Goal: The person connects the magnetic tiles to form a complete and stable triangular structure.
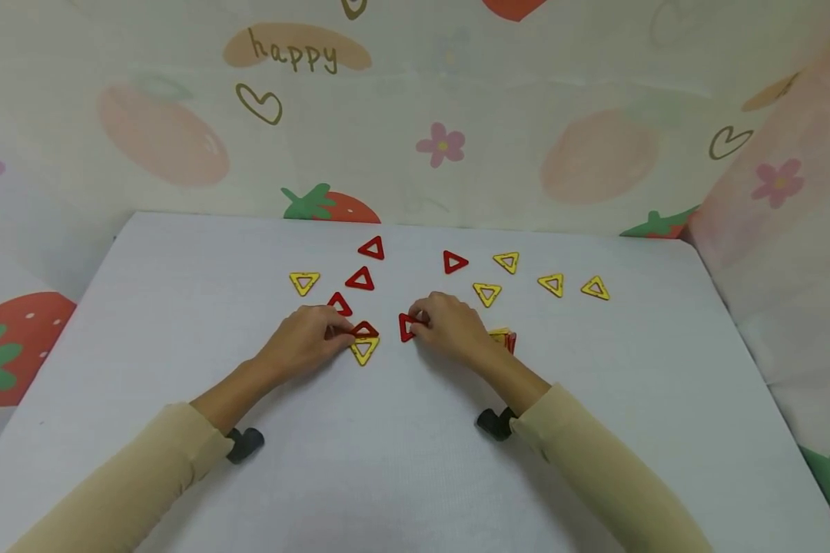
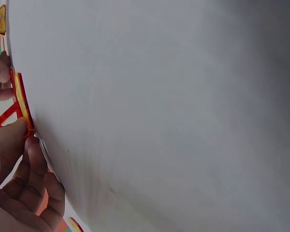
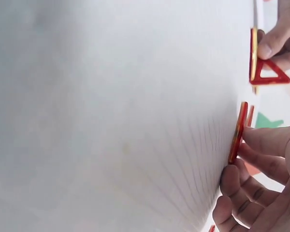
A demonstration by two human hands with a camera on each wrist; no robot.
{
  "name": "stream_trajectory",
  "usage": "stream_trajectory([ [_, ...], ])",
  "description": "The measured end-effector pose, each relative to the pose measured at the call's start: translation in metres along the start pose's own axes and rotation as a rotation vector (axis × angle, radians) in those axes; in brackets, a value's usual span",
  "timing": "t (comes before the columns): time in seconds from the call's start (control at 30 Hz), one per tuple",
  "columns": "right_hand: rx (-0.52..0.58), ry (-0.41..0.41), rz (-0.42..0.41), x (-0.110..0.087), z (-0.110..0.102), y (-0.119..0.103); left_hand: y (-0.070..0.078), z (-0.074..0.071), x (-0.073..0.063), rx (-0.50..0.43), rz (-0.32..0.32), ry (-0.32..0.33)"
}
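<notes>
Near the middle of the table in the head view, my left hand (image 1: 310,336) pinches a red triangular frame tile (image 1: 368,334). That tile stands raised at the edge of a flat yellow triangular tile (image 1: 371,351). Its raised shape shows in the right wrist view, where the red tile (image 3: 282,79) juts up beside the left fingers. A short way to the right, my right hand (image 1: 449,326) holds another red triangular tile (image 1: 402,329) between thumb and fingers, apart from the left pair. The right wrist view shows this tile (image 3: 238,134) edge-on.
Loose red tiles (image 1: 363,287) and a yellow tile (image 1: 298,283) lie behind my left hand. Another red tile (image 1: 448,262) and several yellow tiles (image 1: 480,294) lie behind my right hand. A stack of tiles (image 1: 501,336) sits partly hidden beside my right wrist.
</notes>
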State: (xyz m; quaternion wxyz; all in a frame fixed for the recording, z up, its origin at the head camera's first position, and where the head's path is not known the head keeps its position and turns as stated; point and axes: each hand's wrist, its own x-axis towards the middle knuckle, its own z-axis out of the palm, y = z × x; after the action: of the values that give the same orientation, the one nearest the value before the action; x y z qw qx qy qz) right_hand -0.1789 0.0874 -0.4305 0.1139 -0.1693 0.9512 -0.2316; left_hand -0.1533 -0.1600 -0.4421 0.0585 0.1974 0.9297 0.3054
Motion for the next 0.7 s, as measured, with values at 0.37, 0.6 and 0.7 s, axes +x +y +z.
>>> stream_trajectory([
  [0.37, 0.006, -0.039, -0.059, -0.012, 0.002, -0.003, 0.001, 0.003, 0.003, 0.008, -0.001, 0.007],
  [0.6, -0.009, -0.064, -0.099, -0.017, 0.006, -0.009, 0.002, 0.003, 0.003, 0.006, 0.0, 0.008],
  [0.7, -0.015, -0.05, -0.111, -0.018, 0.008, -0.01, 0.002, 0.003, 0.003, 0.006, 0.001, 0.009],
])
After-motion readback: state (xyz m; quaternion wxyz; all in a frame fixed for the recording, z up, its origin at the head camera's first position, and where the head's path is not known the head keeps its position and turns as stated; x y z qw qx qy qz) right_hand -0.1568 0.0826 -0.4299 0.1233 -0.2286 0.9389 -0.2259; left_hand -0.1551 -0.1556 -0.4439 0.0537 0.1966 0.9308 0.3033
